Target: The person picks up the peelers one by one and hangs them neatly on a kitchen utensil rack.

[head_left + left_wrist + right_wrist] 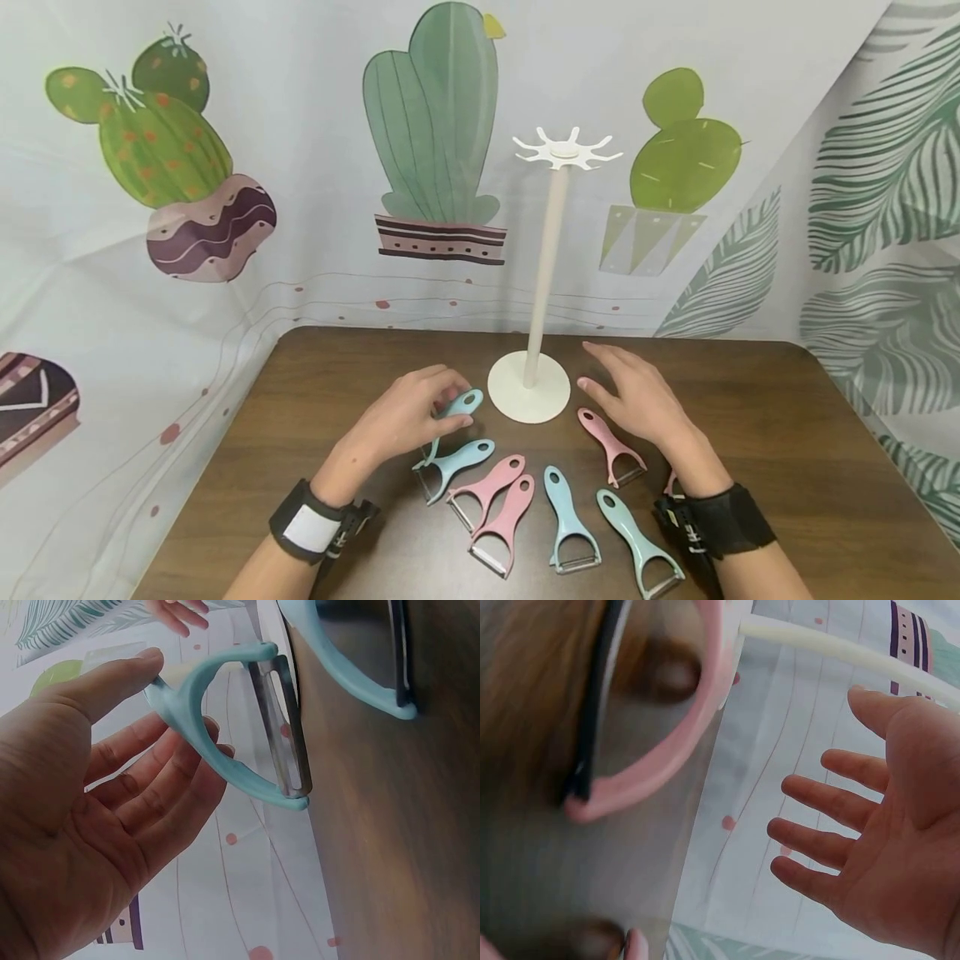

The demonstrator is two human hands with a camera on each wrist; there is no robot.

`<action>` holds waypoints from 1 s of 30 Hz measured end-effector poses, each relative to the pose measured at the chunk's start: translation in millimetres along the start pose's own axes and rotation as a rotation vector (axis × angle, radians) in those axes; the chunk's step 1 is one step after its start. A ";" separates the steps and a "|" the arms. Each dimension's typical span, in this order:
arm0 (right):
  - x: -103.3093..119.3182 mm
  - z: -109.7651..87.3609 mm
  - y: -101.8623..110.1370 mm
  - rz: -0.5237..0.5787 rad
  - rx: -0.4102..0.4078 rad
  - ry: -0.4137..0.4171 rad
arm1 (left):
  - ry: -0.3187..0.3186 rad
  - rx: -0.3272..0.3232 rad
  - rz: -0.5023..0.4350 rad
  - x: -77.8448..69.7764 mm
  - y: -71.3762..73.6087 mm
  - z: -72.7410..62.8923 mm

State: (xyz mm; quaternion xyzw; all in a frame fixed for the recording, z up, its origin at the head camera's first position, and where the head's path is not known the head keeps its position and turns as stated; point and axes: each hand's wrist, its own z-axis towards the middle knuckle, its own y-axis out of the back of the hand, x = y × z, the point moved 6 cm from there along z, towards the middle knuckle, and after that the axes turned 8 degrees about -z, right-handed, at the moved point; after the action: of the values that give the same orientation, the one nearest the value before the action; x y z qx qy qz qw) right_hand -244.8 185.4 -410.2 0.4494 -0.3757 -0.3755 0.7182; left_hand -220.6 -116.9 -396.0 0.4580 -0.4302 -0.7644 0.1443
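Observation:
My left hand (408, 412) pinches a light blue peeler (191, 724) between thumb and fingers. In the left wrist view its blade end points away from the palm; in the head view the handle's holed end shows past the fingertips. My right hand (637, 404) is spread with nothing in it, above and behind a pink peeler (595, 425) lying on the table. Between the hands stands a white rack with a round base (510, 400), a pole (549, 258) and a ring of hooks (564, 152) on top. Nothing hangs from the hooks.
On the brown table (787, 467), nearer me, lie a blue peeler (468, 455), two pink peelers (501, 477) touching, another blue one (560, 496) and a pale green-blue one (625, 521). My right wrist mostly hides a further pink piece (671, 485). A cactus-print cloth (315, 208) hangs behind.

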 end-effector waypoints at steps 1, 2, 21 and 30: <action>1.8 1.2 0.8 0.001 -0.003 0.004 | -0.002 0.000 -0.002 -0.8 -0.1 1.3; 3.7 2.4 1.8 0.001 -0.006 0.008 | -0.007 0.001 -0.006 -1.9 -0.1 2.6; 31.5 33.4 -0.5 0.188 0.021 -0.025 | -0.073 -0.021 -0.099 -20.4 7.2 20.4; 38.6 45.5 -3.9 0.338 0.027 -0.061 | -0.097 -0.059 -0.151 -31.8 14.1 28.6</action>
State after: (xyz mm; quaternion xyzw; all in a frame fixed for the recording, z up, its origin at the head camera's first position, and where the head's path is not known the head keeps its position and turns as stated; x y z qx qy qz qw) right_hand -268.7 133.7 -391.8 0.3776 -0.4727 -0.2577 0.7534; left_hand -229.5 -90.7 -360.5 0.4472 -0.3784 -0.8066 0.0789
